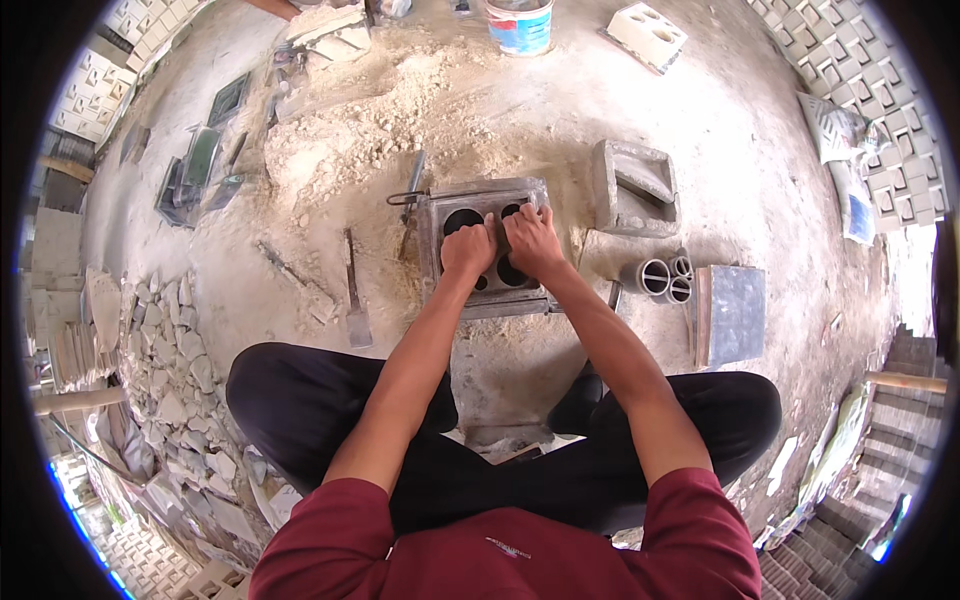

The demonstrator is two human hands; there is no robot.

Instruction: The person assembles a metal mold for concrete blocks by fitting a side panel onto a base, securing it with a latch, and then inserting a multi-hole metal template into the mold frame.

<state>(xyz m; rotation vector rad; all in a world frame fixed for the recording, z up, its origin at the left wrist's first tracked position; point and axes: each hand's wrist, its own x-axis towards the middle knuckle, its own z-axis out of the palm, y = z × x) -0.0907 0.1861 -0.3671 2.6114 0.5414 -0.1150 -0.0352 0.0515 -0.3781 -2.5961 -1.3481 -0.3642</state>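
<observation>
In front of my crossed legs, a grey, dusty rectangular mould (432,225) rests on the ground, with a thin wire loop at its left side. Dark round holes show in the plate (482,292) that fills it. My left hand (470,248) is closed on this plate, beside the upper-left hole, its thumb pointing away from me. Closed too, my right hand (532,240) presses at the upper-right hole with its fingers curled over the plate. Both fists hide part of the plate, so their exact hold is partly covered.
Loose pale sand (400,100) spreads beyond the mould. A flat trowel (358,325) lies left; a hollow grey block mould (635,190), short pipes (655,278) and dark flat boards (735,315) are on the right. A bucket (520,28) and a holed block (648,38) stand farther off.
</observation>
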